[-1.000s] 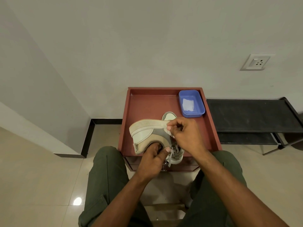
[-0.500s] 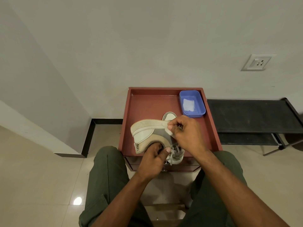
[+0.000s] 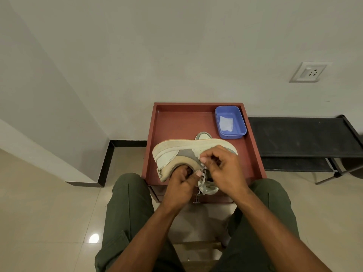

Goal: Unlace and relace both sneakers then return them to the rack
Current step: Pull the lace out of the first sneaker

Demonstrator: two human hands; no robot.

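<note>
Over the red tray (image 3: 172, 122), near its front edge, one sneaker (image 3: 176, 154) is held on its side with the sole turned toward the wall. The left hand (image 3: 181, 185) grips it at the heel opening, fingers tucked inside the collar. The right hand (image 3: 222, 169) is curled at the eyelets, just right of the left hand, and pinches the lace (image 3: 205, 185), which hangs in loose loops toward the tray's front edge.

Whether the lace is being pulled out or threaded back in cannot be told from this view; the slack loops only suggest the shoe is mid-lacing. A second sneaker (image 3: 204, 135) lies on the tray behind the first, mostly hidden, with only a rounded end showing, so the state of its lace cannot be judged. Neither shoe is on the rack (image 3: 294, 134), the black shelf just right of the tray, whose top shows bare. By my reading, the job is somewhere in its middle: at least this shoe has to be finished, the other perhaps too, and both then carried to the rack.

Counted: two sneakers, one visible lace, one tray, one rack, two hands. One blue tub (image 3: 230, 122) sits in the tray's far right corner, with one white scrap inside it.
</note>
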